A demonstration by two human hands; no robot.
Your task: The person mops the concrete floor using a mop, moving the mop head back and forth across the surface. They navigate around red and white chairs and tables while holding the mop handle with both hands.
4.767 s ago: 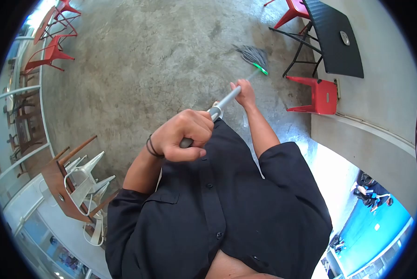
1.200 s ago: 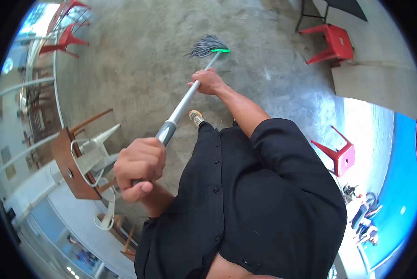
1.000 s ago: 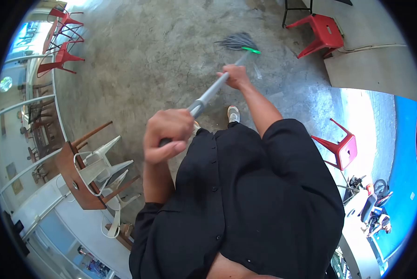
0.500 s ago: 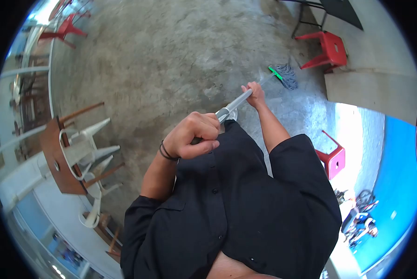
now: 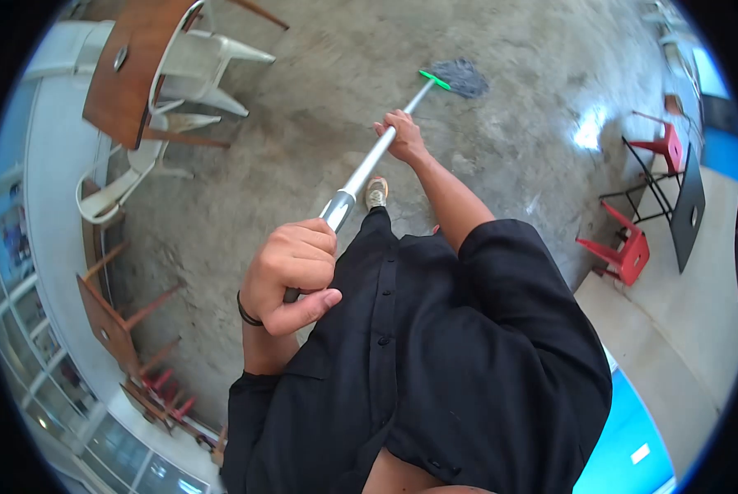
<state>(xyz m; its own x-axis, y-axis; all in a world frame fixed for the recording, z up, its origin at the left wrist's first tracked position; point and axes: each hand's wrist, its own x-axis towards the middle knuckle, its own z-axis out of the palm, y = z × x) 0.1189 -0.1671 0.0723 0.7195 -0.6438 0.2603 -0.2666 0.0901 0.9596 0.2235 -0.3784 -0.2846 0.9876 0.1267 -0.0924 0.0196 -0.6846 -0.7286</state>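
A mop with a silver handle [image 5: 373, 160] runs up and away from my body. Near the handle's upper end, close to my torso, my left hand [image 5: 293, 276] is wrapped round it, a dark band on the wrist. Farther down the handle, my right hand [image 5: 404, 137] grips it with the arm stretched forward. A green clamp [image 5: 435, 80] joins the handle to the grey string mop head [image 5: 464, 78], which lies spread on the concrete floor [image 5: 303, 99].
A brown wooden table [image 5: 130, 74] with white metal chairs [image 5: 200, 66] stands at the upper left. Another wooden table [image 5: 105, 321] is lower left. At the right are red stools [image 5: 630, 255] and a black folding table [image 5: 688, 210]. My shoe [image 5: 376, 193] shows ahead.
The view has turned, with the furniture shifted. The mop head now appears farther up and left, over different floor. Both hands keep their hold, and the left one appears lower and farther left.
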